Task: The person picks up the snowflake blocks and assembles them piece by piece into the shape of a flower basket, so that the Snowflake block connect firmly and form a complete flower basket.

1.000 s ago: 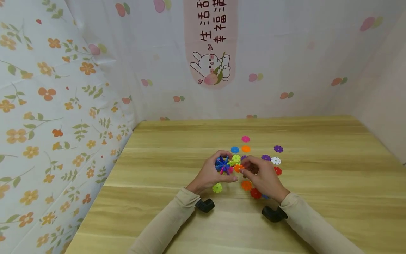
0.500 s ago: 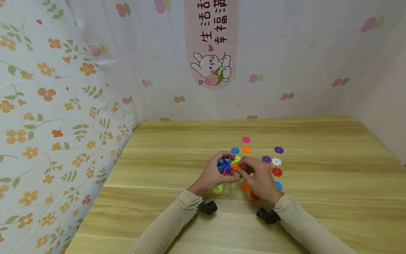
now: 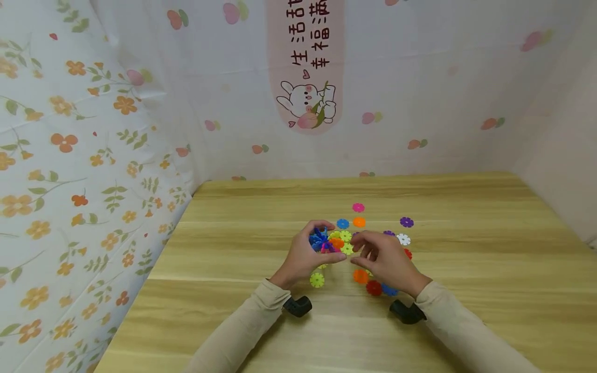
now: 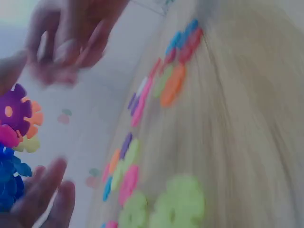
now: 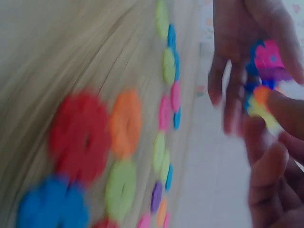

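Observation:
My left hand [image 3: 298,259] grips a cluster of interlocking snowflake discs [image 3: 319,240], its fingers around the back and the thumb along the front. Blue discs make up much of the cluster, with pink, purple and yellow-green ones. An orange disc [image 3: 337,243] sits on its right side. In the left wrist view a purple disc [image 4: 14,110] faces the camera. Just to the right, my right hand [image 3: 389,263] hovers with bent fingers, thumb and index apart and nothing between them. The right wrist view shows its fingers [image 5: 268,175] in front of the cluster.
Loose discs lie on the wooden table: a red one [image 3: 374,288] and an orange one [image 3: 360,276] below the right hand, a white one [image 3: 403,239] and a purple one [image 3: 407,222] to the right, a pink one [image 3: 358,207] farther back. A yellow-green disc [image 3: 317,280] lies near the left wrist.
My right hand brought the orange disc leftward against the cluster, then let go and drew back to the right. The orange disc now stays on the cluster in my left hand.

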A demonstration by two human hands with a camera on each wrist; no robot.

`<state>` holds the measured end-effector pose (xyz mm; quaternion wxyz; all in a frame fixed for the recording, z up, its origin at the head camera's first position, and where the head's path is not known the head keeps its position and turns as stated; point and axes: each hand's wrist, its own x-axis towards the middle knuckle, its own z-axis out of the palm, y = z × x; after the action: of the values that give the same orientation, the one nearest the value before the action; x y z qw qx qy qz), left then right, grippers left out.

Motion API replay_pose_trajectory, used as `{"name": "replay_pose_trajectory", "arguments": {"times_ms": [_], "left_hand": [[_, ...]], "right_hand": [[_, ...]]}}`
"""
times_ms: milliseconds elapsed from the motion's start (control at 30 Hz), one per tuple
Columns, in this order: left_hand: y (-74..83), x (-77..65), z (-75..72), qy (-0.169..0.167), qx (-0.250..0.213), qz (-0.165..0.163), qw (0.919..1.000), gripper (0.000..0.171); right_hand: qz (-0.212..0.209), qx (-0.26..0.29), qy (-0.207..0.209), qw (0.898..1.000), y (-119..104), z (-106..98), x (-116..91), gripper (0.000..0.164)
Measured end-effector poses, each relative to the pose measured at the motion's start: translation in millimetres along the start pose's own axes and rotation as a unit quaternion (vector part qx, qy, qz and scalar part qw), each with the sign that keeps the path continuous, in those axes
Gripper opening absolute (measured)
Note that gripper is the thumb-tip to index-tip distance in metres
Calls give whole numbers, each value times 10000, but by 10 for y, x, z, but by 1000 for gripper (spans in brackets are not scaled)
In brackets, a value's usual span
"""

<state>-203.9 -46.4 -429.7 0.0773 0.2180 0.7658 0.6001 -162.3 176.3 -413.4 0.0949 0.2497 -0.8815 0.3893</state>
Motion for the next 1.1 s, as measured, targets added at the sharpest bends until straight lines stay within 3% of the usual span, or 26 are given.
{"name": "replay_pose_trajectory", "arguments": {"times_ms": [100, 200, 267, 467, 667, 900, 1100], "left_hand": [[-35, -20, -57, 326, -36, -44, 9995, 60], [-60, -34, -74, 311, -133, -67, 9994, 61], [-72, -40, -85, 238, -189, -64, 9995, 62], [-85, -48, -96, 16, -165, -28, 9999, 61], [-70, -52, -70, -252, -127, 158, 9995, 60], [-79, -72, -62, -211, -275, -64, 9994, 56], [-46, -89, -53, -354, -648, -384, 9965, 50]], "right_hand": [[70, -332, -783, 9963, 59, -105, -84, 18], [92, -635, -1446, 9874, 101, -195, -202, 18], [36, -882, -1671, 9820, 112, -213, -265, 20], [-360, -1656, -1642, 9717, 101, -158, -356, 27], [-127, -1280, -1763, 9759, 125, -123, -335, 28], [67, -711, -2066, 9758, 126, -84, -273, 25], [97, -1366, -1794, 9742, 97, -92, -306, 23]]}}
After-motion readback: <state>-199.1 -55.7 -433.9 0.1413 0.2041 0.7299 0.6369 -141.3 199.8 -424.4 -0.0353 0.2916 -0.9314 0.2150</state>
